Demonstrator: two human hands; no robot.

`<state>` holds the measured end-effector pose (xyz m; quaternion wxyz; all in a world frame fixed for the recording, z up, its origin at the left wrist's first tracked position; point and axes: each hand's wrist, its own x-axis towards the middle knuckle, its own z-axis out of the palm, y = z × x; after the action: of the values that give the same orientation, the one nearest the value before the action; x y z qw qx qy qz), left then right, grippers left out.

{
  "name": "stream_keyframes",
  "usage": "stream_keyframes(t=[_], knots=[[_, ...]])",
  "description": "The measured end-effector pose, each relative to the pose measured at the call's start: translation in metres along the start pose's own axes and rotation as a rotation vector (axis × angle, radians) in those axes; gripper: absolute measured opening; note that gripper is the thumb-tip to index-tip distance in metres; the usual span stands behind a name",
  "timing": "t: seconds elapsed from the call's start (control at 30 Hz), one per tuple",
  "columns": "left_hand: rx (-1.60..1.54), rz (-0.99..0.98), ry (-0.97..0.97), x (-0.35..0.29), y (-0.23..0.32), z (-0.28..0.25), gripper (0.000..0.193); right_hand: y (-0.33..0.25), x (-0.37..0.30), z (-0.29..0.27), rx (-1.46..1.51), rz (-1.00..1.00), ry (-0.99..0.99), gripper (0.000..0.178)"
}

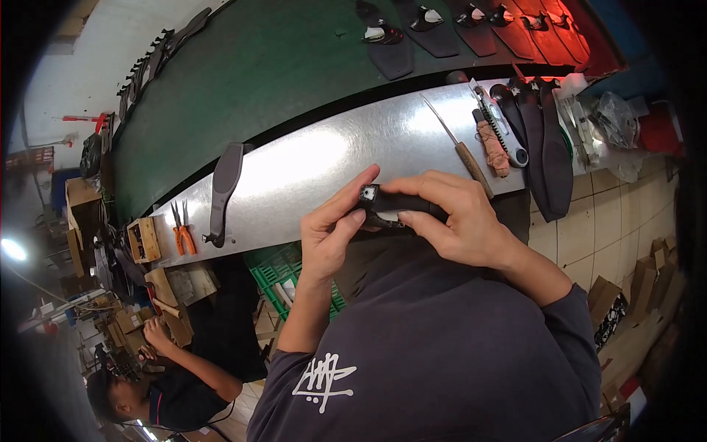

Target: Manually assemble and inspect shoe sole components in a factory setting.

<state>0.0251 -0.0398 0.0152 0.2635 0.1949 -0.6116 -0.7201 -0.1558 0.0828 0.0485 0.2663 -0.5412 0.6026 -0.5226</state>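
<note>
Close in front of my body, a dark shoe part (412, 206) with a small pale square at its left end is held between both hands. My left hand (328, 232) grips that end between thumb and fingers. On the other side my right hand (464, 221) has its thumb and fingers closed round the piece, hiding much of its shape. Left of my hands lies a dark shoe sole (227, 177) on the metal bench top (309, 155). An awl (460, 147) with a wooden handle rests beyond my right hand.
Orange-handled pliers (182, 234) and a wooden box (144, 239) sit at the bench's left end. A utility knife (515, 147) and stacked soles (551, 155) lie right. Soles with straps (434, 33) line the green table (294, 51). A co-worker's hand (156, 335) shows lower left.
</note>
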Motion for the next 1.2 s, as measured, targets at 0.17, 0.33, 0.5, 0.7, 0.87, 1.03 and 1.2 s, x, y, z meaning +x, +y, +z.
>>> stream_keyframes(t=[0.17,0.33,0.5,0.7,0.87,1.03,1.2], knots=[[-0.11,-0.129,0.063,-0.001,-0.002,0.01,0.04,0.003,-0.003,0.004,-0.023,0.083,-0.04,0.019],[-0.128,-0.151,0.083,0.0,-0.002,0.014,0.041,0.005,-0.003,0.006,-0.216,-0.072,0.006,0.013],[-0.127,-0.174,0.1,0.0,0.001,0.018,0.042,0.006,-0.003,0.002,-0.366,-0.195,-0.025,0.014],[-0.121,-0.241,0.056,0.003,0.005,0.016,0.042,0.007,0.003,-0.01,-0.402,-0.261,-0.186,0.023],[-0.133,-0.362,0.134,0.007,0.004,0.016,0.039,0.006,0.003,-0.013,-0.308,-0.178,-0.292,0.027],[-0.134,-0.385,0.156,0.009,0.008,0.019,0.038,0.01,-0.002,-0.006,-0.23,-0.096,-0.209,0.025],[-0.121,-0.38,0.158,0.01,0.009,0.02,0.039,0.015,-0.005,-0.001,-0.202,-0.079,-0.166,0.022]])
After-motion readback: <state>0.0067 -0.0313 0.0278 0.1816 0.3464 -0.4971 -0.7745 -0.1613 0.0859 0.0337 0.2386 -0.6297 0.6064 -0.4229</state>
